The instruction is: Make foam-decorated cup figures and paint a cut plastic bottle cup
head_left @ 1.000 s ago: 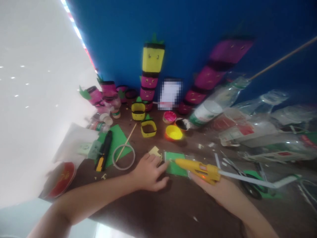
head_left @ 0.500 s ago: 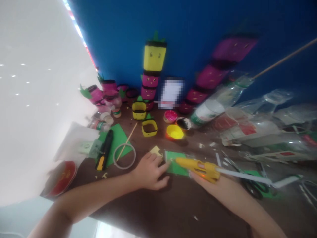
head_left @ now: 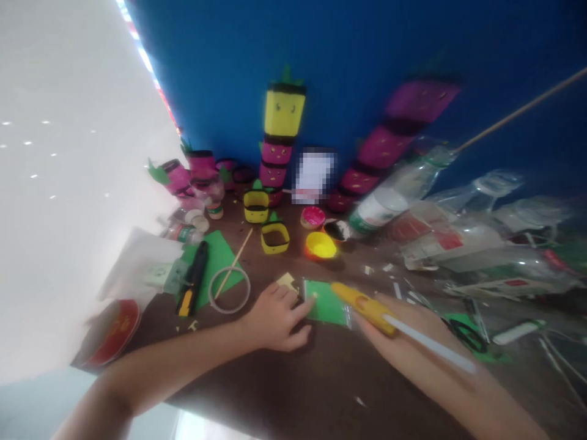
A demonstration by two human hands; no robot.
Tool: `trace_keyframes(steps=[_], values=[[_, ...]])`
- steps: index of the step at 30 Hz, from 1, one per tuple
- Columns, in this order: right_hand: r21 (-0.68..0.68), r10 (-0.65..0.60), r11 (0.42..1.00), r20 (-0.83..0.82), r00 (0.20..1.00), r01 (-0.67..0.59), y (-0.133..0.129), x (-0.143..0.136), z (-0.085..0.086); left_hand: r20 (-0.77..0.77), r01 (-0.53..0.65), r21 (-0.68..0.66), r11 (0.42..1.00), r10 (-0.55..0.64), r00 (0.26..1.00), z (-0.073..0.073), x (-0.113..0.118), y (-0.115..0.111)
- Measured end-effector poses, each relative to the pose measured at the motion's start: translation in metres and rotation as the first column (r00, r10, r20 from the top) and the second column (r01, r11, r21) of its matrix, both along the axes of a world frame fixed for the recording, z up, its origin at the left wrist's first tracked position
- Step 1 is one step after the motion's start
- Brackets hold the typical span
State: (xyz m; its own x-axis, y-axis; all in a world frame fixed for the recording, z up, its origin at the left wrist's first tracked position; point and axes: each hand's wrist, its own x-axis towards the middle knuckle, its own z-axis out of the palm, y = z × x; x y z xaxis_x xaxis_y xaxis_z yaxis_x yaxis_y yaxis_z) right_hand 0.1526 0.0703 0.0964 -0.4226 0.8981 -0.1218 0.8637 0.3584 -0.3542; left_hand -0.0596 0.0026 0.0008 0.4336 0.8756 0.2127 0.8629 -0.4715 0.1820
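Note:
My left hand (head_left: 279, 318) lies on the table with its fingers apart. Its index fingertip reaches the left edge of a green sheet (head_left: 326, 305), and a tiny pale bit shows at that tip. Other fingers rest by a pale yellow cut scrap (head_left: 287, 282). My right hand (head_left: 403, 324) is closed around a yellow hot glue gun (head_left: 367, 305), its nozzle pointing left over the green sheet's upper right. A white glue stick (head_left: 428, 344) sticks out of the gun's back end. The right fingers are partly hidden by the gun.
Beyond the hands stand yellow cups (head_left: 275, 238) and a yellow paint dish (head_left: 320, 245). At left lie a tape ring (head_left: 229, 290) and a black-and-yellow cutter (head_left: 195, 281). Plastic bottles (head_left: 477, 238) crowd the right; scissors (head_left: 468, 335) lie nearer. A pink-and-yellow stack (head_left: 279, 134) stands behind.
My right hand has turned the glue gun and drawn its nozzle slightly up and right, away from my left index fingertip. My left hand has stayed almost in place.

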Motion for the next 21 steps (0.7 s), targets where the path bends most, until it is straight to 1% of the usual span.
trace_keyframes(steps=[3, 7, 9, 11, 13, 17, 19, 21], values=[[0.121, 0.06, 0.989, 0.148, 0.987, -0.078, 0.003, 0.025, -0.011, 0.009, -0.003, 0.001, 1.0, 0.003, 1.0, 0.0, -0.001, 0.0], [0.3, 0.092, 0.933, 0.341, 0.936, -0.201, 0.01, 0.054, -0.038, 0.011, 0.002, 0.005, 1.0, -0.002, 1.0, -0.001, -0.001, 0.0], [0.337, 0.096, 0.905, 0.435, 0.895, -0.261, 0.014, 0.063, -0.051, 0.012, 0.005, 0.008, 1.0, -0.005, 1.0, -0.001, -0.001, 0.0], [0.332, 0.103, 0.898, 0.48, 0.871, -0.289, 0.018, 0.068, -0.061, 0.012, 0.006, 0.008, 1.0, -0.006, 1.0, -0.001, -0.001, 0.0], [0.303, 0.11, 0.915, 0.451, 0.886, -0.267, 0.021, 0.072, -0.065, 0.016, 0.008, 0.008, 1.0, -0.008, 1.0, -0.001, -0.001, 0.0], [0.184, 0.128, 0.965, 0.283, 0.951, -0.185, 0.025, 0.084, -0.064, 0.024, 0.012, 0.013, 1.0, -0.012, 1.0, 0.0, -0.001, 0.0], [0.138, 0.134, 0.976, 0.215, 0.967, -0.166, 0.025, 0.091, -0.062, 0.023, 0.011, 0.009, 1.0, -0.011, 1.0, -0.001, -0.001, 0.0], [0.127, 0.106, 0.983, 0.175, 0.979, -0.129, 0.022, 0.096, -0.062, 0.025, 0.012, 0.008, 1.0, -0.012, 1.0, -0.001, -0.001, 0.0]])
